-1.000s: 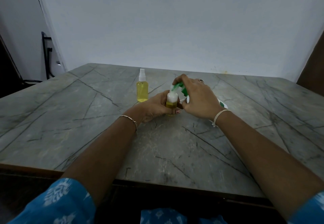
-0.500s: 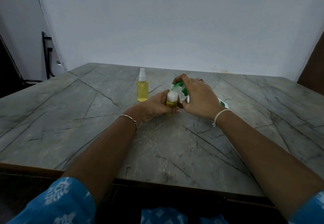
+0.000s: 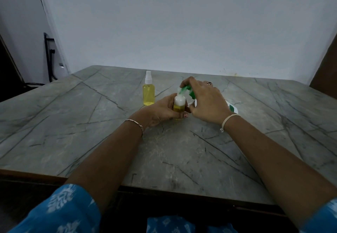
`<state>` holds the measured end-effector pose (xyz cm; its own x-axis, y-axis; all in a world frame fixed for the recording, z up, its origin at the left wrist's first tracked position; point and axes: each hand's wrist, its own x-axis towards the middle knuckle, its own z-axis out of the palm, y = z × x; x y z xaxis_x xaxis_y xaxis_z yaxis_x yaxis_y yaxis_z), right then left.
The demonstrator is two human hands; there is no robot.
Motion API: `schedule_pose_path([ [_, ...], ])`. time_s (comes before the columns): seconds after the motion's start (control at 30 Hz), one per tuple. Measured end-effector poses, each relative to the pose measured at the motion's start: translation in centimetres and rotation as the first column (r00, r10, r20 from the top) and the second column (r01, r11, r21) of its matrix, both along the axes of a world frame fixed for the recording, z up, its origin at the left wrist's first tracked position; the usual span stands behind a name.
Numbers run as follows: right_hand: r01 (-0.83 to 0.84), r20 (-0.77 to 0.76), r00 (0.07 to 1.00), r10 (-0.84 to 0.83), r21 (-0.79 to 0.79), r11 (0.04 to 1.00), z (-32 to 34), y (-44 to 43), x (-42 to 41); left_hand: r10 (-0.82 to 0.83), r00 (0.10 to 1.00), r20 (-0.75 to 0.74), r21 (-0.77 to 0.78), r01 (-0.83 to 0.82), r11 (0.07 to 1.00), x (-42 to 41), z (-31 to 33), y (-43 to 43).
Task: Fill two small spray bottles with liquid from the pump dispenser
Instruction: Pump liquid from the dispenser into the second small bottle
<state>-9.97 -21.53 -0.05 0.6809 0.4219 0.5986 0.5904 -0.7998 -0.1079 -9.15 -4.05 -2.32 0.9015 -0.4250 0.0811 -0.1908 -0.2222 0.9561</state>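
On my screen I see a full bottle [image 3: 148, 94] standing up on the gray table [image 3: 91, 123]. It holds yellow liquid and has a white spray top on. I use it as my marker.

Just to the right of it, and a bit nearer to me, is the left hand [image 3: 162, 110]. Its fingers wrap around the open bottle [image 3: 179, 105], which stands straight up. That one has yellow liquid low down and white foam up top.

Farther right of the full bottle, the right hand [image 3: 206, 101] curls its fingers over the green top of the pump dispenser [image 3: 189, 92]. The green spout sits just over the mouth of the open bottle. I cannot tell if they touch. The white body of the dispenser peeks out still farther right, behind the right wrist.
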Motion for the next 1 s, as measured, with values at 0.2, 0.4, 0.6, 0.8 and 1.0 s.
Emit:
schedule_pose_path([
  [0.2,-0.016,-0.019,1.0,0.016,-0.012,1.0,-0.07,-0.39,-0.06,-0.002,1.0,-0.004,-0.01,0.002,1.0,0.01,-0.06,0.03],
  [0.4,-0.003,-0.004,1.0,0.003,-0.016,1.0,-0.15,-0.39,-0.05,-0.005,1.0,-0.008,0.008,0.005,1.0,-0.1,0.13,-0.08],
  [0.6,0.003,0.006,1.0,-0.003,-0.005,1.0,-0.04,-0.09,0.0,0.009,1.0,-0.006,0.001,-0.009,1.0,0.16,-0.14,-0.05],
  [0.8,0.017,0.009,1.0,-0.017,-0.027,0.999,-0.27,-0.44,-0.04,-0.002,1.0,-0.015,-0.02,0.002,1.0,0.31,-0.22,-0.05],
  [1.0,0.03,0.042,0.999,-0.029,-0.028,0.999,-0.09,-0.1,-0.07,-0.002,1.0,-0.011,-0.01,0.001,1.0,0.31,-0.23,-0.04],
])
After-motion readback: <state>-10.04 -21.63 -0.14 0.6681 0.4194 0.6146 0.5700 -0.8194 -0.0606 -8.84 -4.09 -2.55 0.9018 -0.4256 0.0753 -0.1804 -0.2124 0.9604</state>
